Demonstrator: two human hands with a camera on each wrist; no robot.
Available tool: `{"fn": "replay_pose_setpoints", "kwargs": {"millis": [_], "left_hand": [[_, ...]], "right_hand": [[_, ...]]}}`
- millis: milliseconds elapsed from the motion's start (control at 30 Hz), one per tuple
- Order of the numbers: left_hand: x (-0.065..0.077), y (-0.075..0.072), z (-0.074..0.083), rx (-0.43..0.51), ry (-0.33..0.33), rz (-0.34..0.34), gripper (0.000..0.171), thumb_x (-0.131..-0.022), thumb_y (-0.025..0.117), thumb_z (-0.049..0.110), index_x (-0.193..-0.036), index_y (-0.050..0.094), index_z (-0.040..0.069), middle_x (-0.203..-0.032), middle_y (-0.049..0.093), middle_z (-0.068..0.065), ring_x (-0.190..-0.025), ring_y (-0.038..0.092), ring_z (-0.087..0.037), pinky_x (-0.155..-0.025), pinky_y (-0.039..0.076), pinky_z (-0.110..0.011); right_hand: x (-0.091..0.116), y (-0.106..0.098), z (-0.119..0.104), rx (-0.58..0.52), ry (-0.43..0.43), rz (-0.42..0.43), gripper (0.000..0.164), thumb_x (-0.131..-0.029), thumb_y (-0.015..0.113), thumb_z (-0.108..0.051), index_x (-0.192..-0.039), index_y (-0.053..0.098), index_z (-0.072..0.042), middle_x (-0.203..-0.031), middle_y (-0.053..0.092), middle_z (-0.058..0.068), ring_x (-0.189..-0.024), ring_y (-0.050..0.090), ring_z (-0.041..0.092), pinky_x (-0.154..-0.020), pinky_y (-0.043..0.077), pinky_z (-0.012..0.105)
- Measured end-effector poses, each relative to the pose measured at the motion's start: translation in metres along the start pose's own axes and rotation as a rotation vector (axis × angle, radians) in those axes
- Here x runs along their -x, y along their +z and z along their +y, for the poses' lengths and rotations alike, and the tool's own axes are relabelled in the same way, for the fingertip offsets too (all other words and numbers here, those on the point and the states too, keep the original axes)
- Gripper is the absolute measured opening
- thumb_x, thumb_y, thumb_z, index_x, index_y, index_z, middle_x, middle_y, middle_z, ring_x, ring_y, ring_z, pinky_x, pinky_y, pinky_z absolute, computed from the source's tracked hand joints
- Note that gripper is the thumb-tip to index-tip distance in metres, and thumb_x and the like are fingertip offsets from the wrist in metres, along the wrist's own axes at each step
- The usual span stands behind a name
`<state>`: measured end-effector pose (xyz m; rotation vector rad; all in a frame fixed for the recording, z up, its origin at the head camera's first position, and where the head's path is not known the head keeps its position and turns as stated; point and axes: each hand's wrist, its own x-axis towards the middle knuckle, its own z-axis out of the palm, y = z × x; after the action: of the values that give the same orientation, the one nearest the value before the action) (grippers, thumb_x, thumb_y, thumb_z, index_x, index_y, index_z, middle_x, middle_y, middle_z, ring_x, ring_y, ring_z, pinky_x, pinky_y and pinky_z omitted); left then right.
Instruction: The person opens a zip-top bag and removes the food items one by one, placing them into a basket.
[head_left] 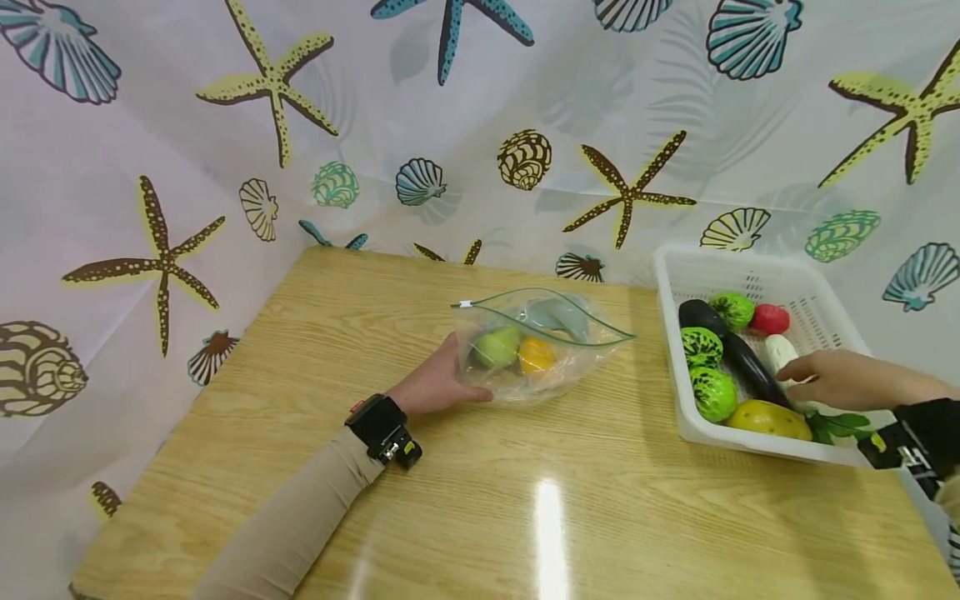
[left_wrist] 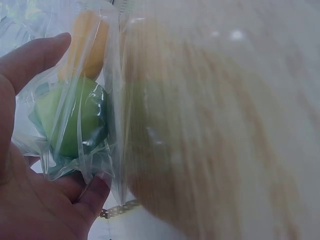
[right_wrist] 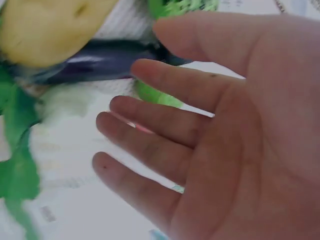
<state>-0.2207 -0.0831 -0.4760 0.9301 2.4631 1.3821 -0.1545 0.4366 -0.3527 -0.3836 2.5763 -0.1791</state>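
Note:
On the left part of the table, my left hand [head_left: 435, 379] holds the left end of a clear zip bag [head_left: 510, 390], thumb in front and fingers around the plastic. Its green-edged mouth gapes. Inside lie a green, apple-like fruit [head_left: 497, 346] and an orange fruit [head_left: 536, 357]. My right hand [head_left: 843, 377] reaches over a white basket [head_left: 684, 417], fingers spread and relaxed in the right wrist view, with nothing between them. Below its fingertips is a white radish [head_left: 782, 353] with green leaves [head_left: 840, 423], partly hidden by the hand. A dark eggplant [head_left: 752, 369] lies beside it.
The basket also holds a yellow potato-like item [head_left: 768, 419], several green patterned balls [head_left: 712, 393], a red item [head_left: 770, 318] and another dark item [head_left: 701, 317]. A curtain [head_left: 465, 108] with shells and starfish hangs behind the wooden table [head_left: 450, 517].

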Motion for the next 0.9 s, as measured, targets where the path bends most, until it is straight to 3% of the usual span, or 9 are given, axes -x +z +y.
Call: {"fn": "replay_pose_setpoints", "kwargs": {"millis": [133,333,500,600,733,900], "left_hand": [[0.000,0.000,0.000,-0.004,-0.004,0.005,0.096,-0.068,0.085,0.028,-0.145,0.027,0.021,-0.136,0.036,0.004,-0.120,0.035,-0.005,-0.105,0.033,-0.038],[0.001,-0.001,0.001,-0.026,-0.010,0.001,0.097,-0.068,0.084,0.030,-0.145,0.025,0.020,-0.137,0.035,0.002,-0.121,0.033,-0.006,-0.106,0.031,-0.038],[0.001,-0.002,0.004,-0.044,-0.028,-0.017,0.098,-0.070,0.083,0.034,-0.147,0.024,0.017,-0.139,0.034,-0.004,-0.122,0.033,-0.010,-0.106,0.033,-0.042],[0.002,-0.003,0.004,-0.058,-0.043,-0.016,0.098,-0.071,0.082,0.035,-0.148,0.023,0.017,-0.139,0.033,-0.005,-0.121,0.033,-0.012,-0.105,0.033,-0.043],[0.001,-0.003,0.002,-0.044,-0.034,-0.016,0.099,-0.071,0.082,0.035,-0.148,0.023,0.016,-0.140,0.032,-0.007,-0.122,0.032,-0.014,-0.106,0.032,-0.045],[0.002,-0.001,0.001,-0.053,-0.071,-0.021,0.102,-0.070,0.083,0.036,-0.149,0.022,0.016,-0.140,0.031,-0.008,-0.122,0.031,-0.014,-0.106,0.031,-0.043]], "right_hand": [[-0.003,-0.009,-0.025,0.025,-0.063,0.127,0.037,-0.092,0.061,-0.019,-0.118,0.061,0.008,-0.111,0.063,0.026,-0.097,0.058,0.037,-0.079,0.051,0.056],[-0.010,-0.027,-0.083,0.055,-0.157,0.249,0.031,-0.091,0.062,-0.014,-0.119,0.063,0.000,-0.107,0.067,0.013,-0.080,0.061,0.015,-0.069,0.055,0.043],[-0.016,-0.042,-0.135,0.089,-0.259,0.373,0.026,-0.091,0.061,-0.012,-0.116,0.066,-0.007,-0.106,0.068,0.005,-0.085,0.059,0.012,-0.071,0.054,0.040],[-0.026,-0.047,-0.165,0.075,-0.374,0.455,0.023,-0.091,0.061,-0.009,-0.114,0.066,-0.008,-0.106,0.067,0.003,-0.092,0.058,0.013,-0.076,0.054,0.042],[-0.045,-0.047,-0.194,0.044,-0.533,0.472,0.026,-0.094,0.052,-0.003,-0.117,0.065,-0.007,-0.111,0.065,0.004,-0.099,0.057,0.014,-0.080,0.053,0.042],[-0.071,-0.038,-0.215,0.031,-0.617,0.390,0.032,-0.097,0.042,0.002,-0.121,0.062,-0.004,-0.116,0.064,0.009,-0.104,0.055,0.018,-0.084,0.052,0.043]]}}
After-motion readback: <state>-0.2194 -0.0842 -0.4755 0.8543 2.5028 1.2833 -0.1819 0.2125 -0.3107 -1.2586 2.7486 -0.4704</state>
